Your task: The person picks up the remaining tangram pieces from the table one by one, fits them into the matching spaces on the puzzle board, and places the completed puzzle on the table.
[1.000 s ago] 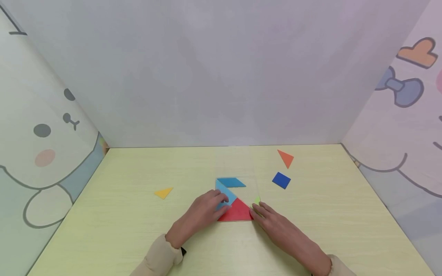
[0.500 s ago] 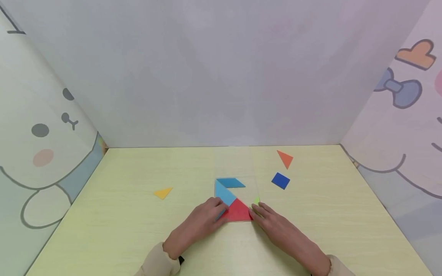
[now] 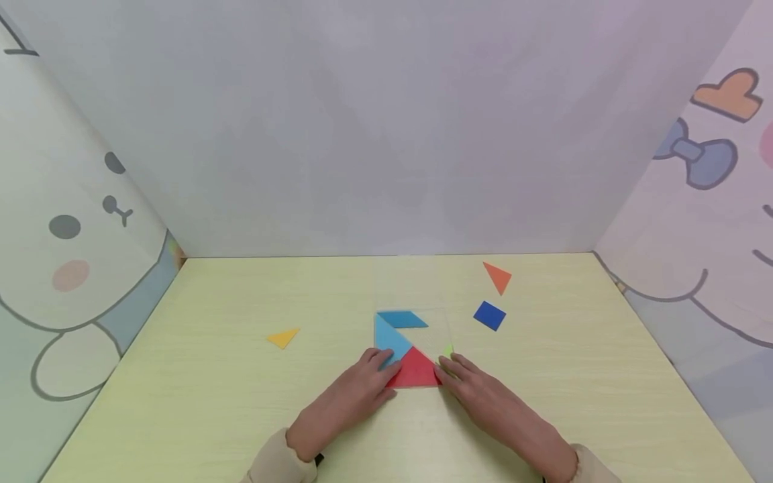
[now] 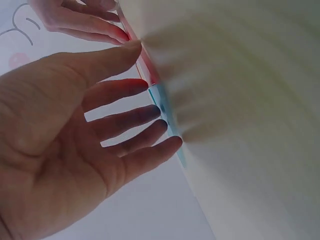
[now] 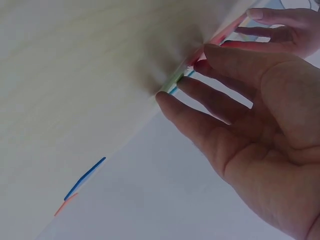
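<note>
Touching four-piece group (image 3: 415,371), left hand (image 3: 358,386) and right hand (image 3: 480,392) spread, we're leaving apparently unplaced: yellow triangle (image 3: 283,338) left, orange triangle (image 3: 499,277), blue square (image 3: 490,316) toward surface (image 3: 181,376) far edge.

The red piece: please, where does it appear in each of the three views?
Head: the red piece, lower half, just right of centre, between the left hand and the right hand.
Left wrist: the red piece, a thin strip, upper half, just left of centre.
Right wrist: the red piece, a thin strip, upper right.
Shared landmark: the right hand, with fingertips at the piece's end in every view.
</note>
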`<move>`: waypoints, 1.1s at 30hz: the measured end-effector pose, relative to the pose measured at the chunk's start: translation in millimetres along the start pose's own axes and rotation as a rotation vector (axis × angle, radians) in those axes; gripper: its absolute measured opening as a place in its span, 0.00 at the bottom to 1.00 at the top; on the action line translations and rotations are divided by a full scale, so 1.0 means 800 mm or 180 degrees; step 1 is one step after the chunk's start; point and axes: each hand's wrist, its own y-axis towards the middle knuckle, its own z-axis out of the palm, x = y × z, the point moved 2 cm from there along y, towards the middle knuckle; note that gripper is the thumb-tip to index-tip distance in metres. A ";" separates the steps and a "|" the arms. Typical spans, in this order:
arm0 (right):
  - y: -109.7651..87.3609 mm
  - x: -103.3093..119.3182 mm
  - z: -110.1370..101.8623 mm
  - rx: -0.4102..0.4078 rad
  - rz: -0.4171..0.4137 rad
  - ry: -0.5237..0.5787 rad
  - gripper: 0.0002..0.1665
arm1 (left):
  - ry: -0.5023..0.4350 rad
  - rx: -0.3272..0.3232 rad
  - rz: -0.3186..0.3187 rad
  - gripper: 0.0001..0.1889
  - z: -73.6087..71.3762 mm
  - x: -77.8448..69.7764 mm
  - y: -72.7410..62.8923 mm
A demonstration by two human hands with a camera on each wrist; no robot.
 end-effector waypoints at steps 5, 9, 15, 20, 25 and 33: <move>0.001 -0.002 -0.003 0.0017 0.0011 0.0132 0.28 | 0.0031 0.0091 -0.0072 0.22 -0.001 -0.001 -0.002; 0.001 -0.006 -0.006 -0.0013 0.0038 0.0299 0.26 | 0.0098 0.0221 -0.0098 0.23 0.000 -0.001 -0.005; 0.001 -0.019 -0.009 -0.0130 -0.0023 0.0622 0.23 | 0.0157 0.0275 -0.0098 0.24 0.003 0.000 -0.005; 0.005 -0.033 -0.015 -0.0190 -0.0009 0.0823 0.21 | 0.0177 0.0293 -0.0101 0.24 0.003 -0.001 -0.005; 0.008 -0.048 -0.019 -0.0197 0.0156 0.0838 0.20 | 0.0124 0.0333 -0.0154 0.24 0.002 -0.002 -0.005; 0.010 -0.070 -0.018 -0.0237 0.0302 0.0803 0.17 | 0.0108 0.0291 -0.0121 0.24 -0.001 -0.002 -0.004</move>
